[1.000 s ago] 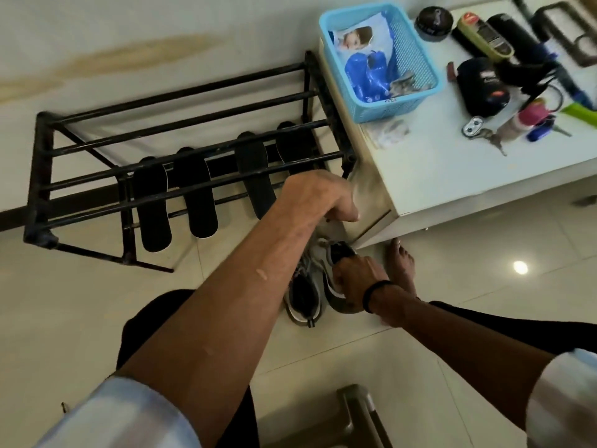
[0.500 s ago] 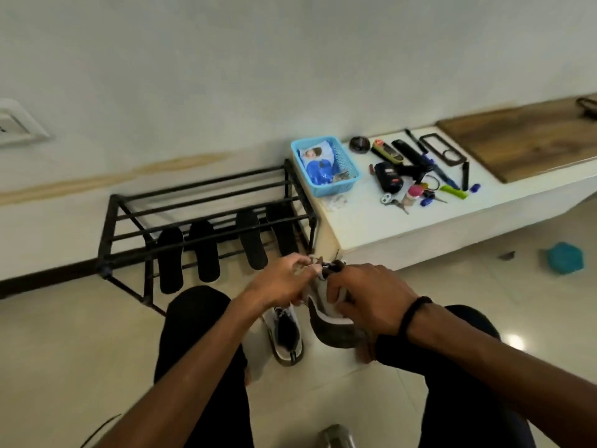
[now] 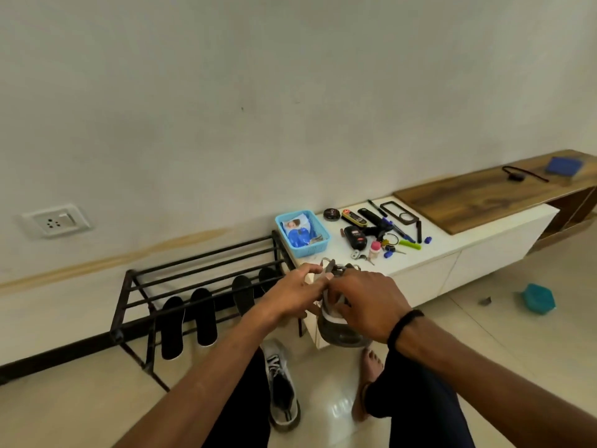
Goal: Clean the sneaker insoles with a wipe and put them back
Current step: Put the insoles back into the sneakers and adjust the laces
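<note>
Both hands up in front of chest w/ one sneaker (image 3: 339, 331) held off the floor, toe down. Right hand (image 3: 365, 302) grips its upper; left hand (image 3: 290, 292) pinches at the tongue/opening. 2nd sneaker (image 3: 282, 392) on floor btwn the legs. Four black insoles (image 3: 203, 315) lean on the shoe rack (image 3: 135, 286). Blue basket (image 3: 318, 245) w/ wipes pack (image 3: 295, 226) on white cabinet (image 3: 452, 247).

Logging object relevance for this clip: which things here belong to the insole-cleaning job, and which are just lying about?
Job:
sneaker in both hands
second sneaker on the floor
four black insoles on the rack
wipes pack in the blue basket

Lying about:
keys
pens
polish tin
teal box on the floor
</note>
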